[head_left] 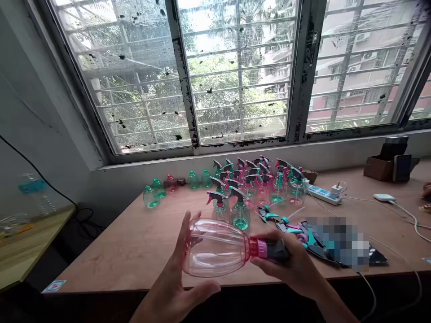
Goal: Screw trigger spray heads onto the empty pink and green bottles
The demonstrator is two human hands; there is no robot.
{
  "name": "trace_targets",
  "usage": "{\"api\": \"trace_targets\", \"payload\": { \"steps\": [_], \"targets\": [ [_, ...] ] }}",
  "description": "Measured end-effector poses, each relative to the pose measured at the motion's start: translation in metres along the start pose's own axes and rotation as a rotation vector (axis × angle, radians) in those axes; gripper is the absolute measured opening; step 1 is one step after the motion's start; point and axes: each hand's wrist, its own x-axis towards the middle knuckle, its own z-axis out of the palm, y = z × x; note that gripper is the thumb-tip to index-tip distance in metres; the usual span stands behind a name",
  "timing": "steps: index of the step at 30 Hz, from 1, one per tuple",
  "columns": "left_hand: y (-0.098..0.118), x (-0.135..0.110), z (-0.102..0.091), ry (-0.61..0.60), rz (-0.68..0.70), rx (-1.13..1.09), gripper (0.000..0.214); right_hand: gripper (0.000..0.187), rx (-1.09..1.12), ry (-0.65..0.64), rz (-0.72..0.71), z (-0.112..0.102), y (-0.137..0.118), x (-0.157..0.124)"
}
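Note:
A clear pink spray bottle lies sideways in front of me, its base to the left. My left hand cups the base with fingers spread along the bottle's wall. My right hand is closed around the bottle's pink collar and dark grey spray head at its right end. Just behind the bottle stand two finished bottles, one pink, one green. A pile of loose spray heads in teal, pink and grey lies on the wooden table to the right of my right hand.
Several assembled pink and green spray bottles stand in a cluster by the window sill, with headless bottles left of them. A white power strip and cables run at the right. A brown box sits far right.

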Motion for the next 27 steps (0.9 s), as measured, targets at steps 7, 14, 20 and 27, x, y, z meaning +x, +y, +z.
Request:
{"api": "trace_targets", "payload": {
  "steps": [7, 14, 20, 27],
  "targets": [
    [-0.017, 0.02, 0.014, 0.088, -0.065, 0.16, 0.085, 0.031, 0.147, 0.021, 0.123, 0.002, 0.027, 0.018],
    [-0.058, 0.051, 0.033, 0.135, -0.169, 0.177, 0.076, 0.036, 0.35, -0.015, 0.289, 0.018, 0.078, 0.045],
    [-0.065, 0.054, 0.025, 0.149, -0.152, -0.025, 0.064, 0.037, 0.442, 0.027, 0.332, 0.025, 0.075, 0.046],
    [-0.11, 0.051, 0.051, 0.131, -0.04, -0.114, 0.054, 0.042, 0.626, 0.084, 0.523, 0.035, 0.1, 0.029]
  ]
}}
